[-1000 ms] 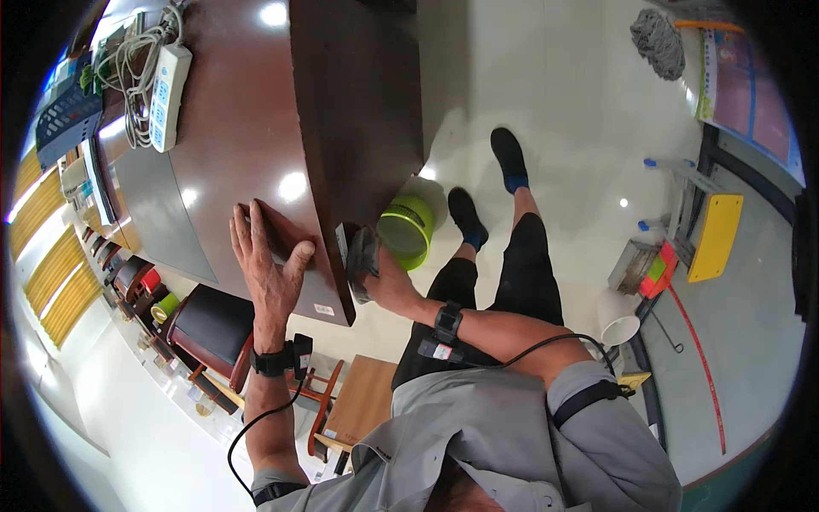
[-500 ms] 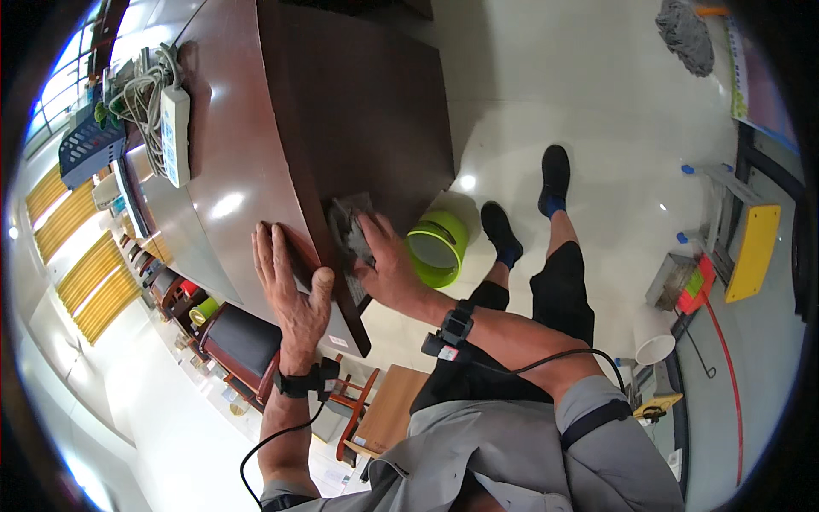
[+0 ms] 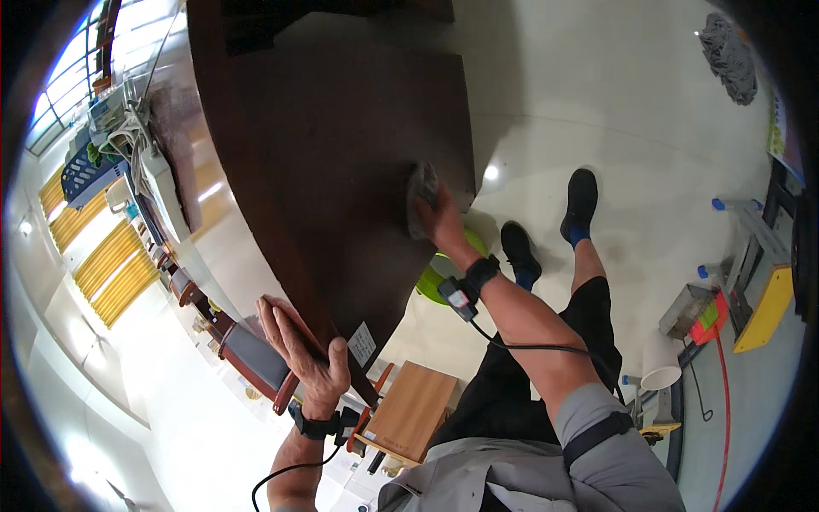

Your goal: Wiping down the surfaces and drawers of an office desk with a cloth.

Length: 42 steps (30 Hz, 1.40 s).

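Observation:
My right hand [image 3: 445, 224] is closed on a grey cloth [image 3: 420, 192] and presses it to the dark brown side panel [image 3: 324, 162] of a wooden desk. My left hand [image 3: 309, 358] rests on the desk's top edge near its corner, fingers stretched and thumb apart, holding nothing. Below that hand, a white label [image 3: 361, 344] is stuck on the panel. A lime-green bucket [image 3: 430, 284] stands on the floor beside the desk, partly hidden behind my right hand and wrist.
On the desktop lie a white power strip with cables [image 3: 166, 194] and a blue basket [image 3: 89, 173]. A wooden box-like piece [image 3: 414, 399] stands near the desk corner. To the right are a stepladder [image 3: 765, 309], a white bin [image 3: 660, 362], a dustpan [image 3: 685, 312] and a grey mop head [image 3: 729, 60].
My right hand has carried the cloth from near the desk's top edge down across the side panel. My left hand stays on the edge. The view has shifted, showing more of the panel.

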Motion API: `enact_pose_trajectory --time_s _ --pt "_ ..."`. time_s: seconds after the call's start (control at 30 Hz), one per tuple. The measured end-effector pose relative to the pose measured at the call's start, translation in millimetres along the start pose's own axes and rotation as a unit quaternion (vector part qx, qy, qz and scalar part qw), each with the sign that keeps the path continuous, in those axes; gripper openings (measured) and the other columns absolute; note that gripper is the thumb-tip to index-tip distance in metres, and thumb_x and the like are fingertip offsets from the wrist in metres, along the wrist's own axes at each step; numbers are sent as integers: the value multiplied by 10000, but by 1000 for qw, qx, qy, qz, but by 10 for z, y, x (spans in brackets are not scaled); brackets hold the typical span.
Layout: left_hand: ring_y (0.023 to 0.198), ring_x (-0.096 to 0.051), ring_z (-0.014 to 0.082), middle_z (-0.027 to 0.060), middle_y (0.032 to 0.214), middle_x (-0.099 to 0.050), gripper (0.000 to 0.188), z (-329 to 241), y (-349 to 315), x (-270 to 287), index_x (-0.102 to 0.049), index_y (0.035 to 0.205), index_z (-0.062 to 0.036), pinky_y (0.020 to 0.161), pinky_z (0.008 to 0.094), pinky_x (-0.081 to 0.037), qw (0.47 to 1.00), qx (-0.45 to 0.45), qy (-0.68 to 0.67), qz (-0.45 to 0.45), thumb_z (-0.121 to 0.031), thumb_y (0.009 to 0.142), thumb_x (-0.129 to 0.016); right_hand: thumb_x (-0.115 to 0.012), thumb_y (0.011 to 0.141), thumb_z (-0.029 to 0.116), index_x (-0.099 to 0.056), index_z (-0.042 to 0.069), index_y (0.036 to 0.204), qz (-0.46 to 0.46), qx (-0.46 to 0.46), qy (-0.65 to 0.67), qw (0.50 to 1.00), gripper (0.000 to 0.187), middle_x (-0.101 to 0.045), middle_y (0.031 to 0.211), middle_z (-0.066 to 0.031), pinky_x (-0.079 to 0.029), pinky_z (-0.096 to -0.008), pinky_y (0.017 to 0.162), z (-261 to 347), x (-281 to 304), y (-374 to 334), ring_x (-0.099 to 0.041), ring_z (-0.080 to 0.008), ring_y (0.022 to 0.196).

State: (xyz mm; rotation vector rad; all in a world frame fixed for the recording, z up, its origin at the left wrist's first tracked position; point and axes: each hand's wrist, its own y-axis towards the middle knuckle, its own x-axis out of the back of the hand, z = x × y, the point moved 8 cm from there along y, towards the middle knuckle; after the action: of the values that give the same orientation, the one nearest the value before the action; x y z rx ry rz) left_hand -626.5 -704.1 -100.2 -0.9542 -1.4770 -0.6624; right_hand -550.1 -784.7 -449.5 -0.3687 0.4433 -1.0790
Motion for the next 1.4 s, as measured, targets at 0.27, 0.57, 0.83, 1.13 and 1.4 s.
enact_pose_trajectory --time_s 0.27,0.57,0.83,1.13,1.4 --pt "1498 -161 430 279 1608 -166 894 149 -47 217 -204 1550 39 1199 555 -147 999 15 45 12 -525 953 -557 -633 851 49 -391 -3 1425 105 -57 -16 993 625 -499 1350 -285 -441 -486 1023 968 -461 -1083 -510 -449 1239" --pt "1471 -208 494 322 1583 -205 843 63 -35 192 -272 1527 37 1176 581 -196 999 -3 33 2 -325 861 -642 -701 774 14 -328 16 1482 94 294 -54 950 800 -378 1341 -299 -485 -509 953 2691 -555 -302 -503 -473 1151" --pt "1464 -212 496 324 1579 -203 842 118 -65 207 -274 1534 15 1171 592 -182 999 18 31 15 -441 901 -592 -717 753 12 -429 -2 1401 53 339 -74 936 709 -441 1279 -254 -508 -478 920 3173 -531 650 -539 -411 1080" --pt "1477 -162 486 305 1601 -141 840 160 -145 180 -207 1567 -28 1172 613 -158 998 35 40 42 -509 946 -503 -649 928 145 -437 19 1427 6 158 -40 987 556 -509 1401 -232 -442 -472 1071 1478 -237 1700 -522 -401 1275" --pt "1488 -117 438 286 1595 -131 941 322 -439 172 -206 1565 -40 1176 594 -133 995 100 8 21 -576 878 -561 -546 982 228 -360 17 1488 43 -245 -57 967 579 -486 1448 -251 -381 -446 1099 -894 -2 223 -476 -399 1324"
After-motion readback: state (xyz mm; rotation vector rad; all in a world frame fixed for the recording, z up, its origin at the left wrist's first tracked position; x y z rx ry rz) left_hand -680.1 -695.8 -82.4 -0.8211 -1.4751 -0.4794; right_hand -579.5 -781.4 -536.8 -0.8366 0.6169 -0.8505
